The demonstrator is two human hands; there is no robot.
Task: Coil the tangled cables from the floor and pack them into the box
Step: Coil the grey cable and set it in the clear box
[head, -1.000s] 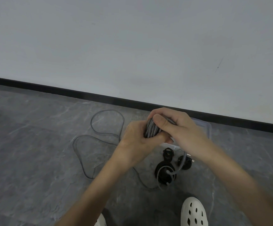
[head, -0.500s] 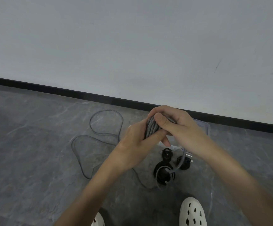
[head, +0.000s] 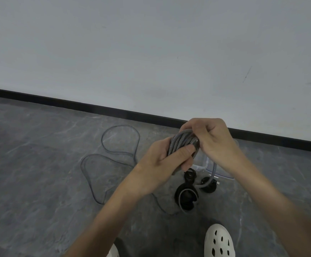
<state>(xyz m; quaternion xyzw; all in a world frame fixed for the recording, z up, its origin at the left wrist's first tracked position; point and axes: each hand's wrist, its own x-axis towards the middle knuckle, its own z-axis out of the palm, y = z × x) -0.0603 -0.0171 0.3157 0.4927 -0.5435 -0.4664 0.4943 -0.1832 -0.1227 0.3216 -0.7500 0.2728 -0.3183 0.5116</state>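
Floor (head: 36,179): grey stone, far edge closed by a black skirting (head: 73,104) under a pale wall (head: 151,52), wide bare stretch at left, near edge taken by white shoes (head: 219,240). Coil (head: 181,143): grey braided cable in several tight turns, held above the floor in front of the clear box (head: 208,164), left hand (head: 160,162) gripping it with thumb across the turns, right hand (head: 213,142) curled round its top, one tail hanging toward black coils (head: 186,199) lying just before the box. Loose cable (head: 112,154): thin, dark, two slack loops on the floor left of the hands.
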